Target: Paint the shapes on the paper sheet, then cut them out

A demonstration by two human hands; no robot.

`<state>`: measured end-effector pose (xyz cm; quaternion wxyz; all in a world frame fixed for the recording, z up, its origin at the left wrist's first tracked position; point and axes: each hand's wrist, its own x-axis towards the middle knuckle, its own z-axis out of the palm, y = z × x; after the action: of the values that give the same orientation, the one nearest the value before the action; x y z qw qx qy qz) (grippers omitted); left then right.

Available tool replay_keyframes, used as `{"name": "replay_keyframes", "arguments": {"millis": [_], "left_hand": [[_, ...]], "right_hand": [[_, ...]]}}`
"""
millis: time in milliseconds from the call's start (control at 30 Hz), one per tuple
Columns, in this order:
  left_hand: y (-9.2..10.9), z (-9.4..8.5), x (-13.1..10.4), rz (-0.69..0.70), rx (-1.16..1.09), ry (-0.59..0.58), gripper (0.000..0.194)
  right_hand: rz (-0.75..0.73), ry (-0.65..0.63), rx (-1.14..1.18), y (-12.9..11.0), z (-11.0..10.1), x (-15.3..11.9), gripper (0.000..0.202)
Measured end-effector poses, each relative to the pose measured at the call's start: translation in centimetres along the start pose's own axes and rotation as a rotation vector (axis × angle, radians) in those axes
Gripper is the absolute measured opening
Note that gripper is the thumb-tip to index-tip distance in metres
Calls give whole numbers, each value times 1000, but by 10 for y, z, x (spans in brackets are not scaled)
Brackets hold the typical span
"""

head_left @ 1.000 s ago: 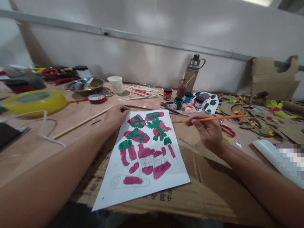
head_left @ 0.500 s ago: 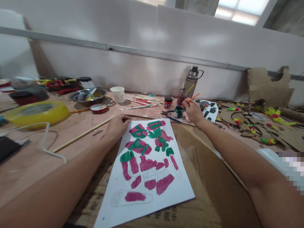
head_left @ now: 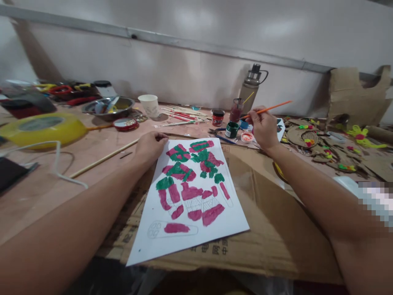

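Orange brush (head_left: 276,106): slants up rightward, pinched in the right hand (head_left: 265,128), with tip near the green paint jar (head_left: 232,130).
White sheet (head_left: 196,241): lies on brown cardboard (head_left: 264,196), bears pink and green patches and pencil outlines.
Left hand (head_left: 152,145): rests at the sheet's upper left corner, with fingers curled; cannot tell whether pinching it.
Bottle (head_left: 249,93): stands upright beyond the green paint jar.

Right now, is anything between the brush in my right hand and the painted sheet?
Yes: the green paint jar and blue-handled pliers sit low between brush and sheet; nothing visible blocks a path above them.
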<state>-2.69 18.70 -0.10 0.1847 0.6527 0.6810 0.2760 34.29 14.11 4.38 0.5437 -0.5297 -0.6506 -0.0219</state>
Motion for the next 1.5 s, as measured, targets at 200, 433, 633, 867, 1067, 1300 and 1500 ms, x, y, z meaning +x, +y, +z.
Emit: {"name": "replay_keyframes", "arguments": {"millis": [200, 433, 633, 867, 1067, 1300, 1500], "left_hand": [[4, -2, -1, 7, 50, 10, 30], [1, 1, 0, 16, 18, 35, 30], [3, 0, -1, 20, 19, 23, 26], [7, -3, -5, 12, 12, 9, 27], [10, -4, -8, 7, 31, 13, 29], [13, -5, -10, 2, 40, -4, 33], [12, -5, -9, 8, 33, 5, 32]], "right_hand": [[-32, -185, 293, -77, -38, -71, 48], [0, -473, 290, -98, -41, -124, 37], [27, -538, 288, -87, -42, -125, 27], [29, -554, 311, -87, -40, -126, 25], [9, -563, 338, -84, -37, -127, 21], [13, -606, 312, -81, -37, -127, 25], [32, -597, 340, -81, -37, -126, 25]]}}
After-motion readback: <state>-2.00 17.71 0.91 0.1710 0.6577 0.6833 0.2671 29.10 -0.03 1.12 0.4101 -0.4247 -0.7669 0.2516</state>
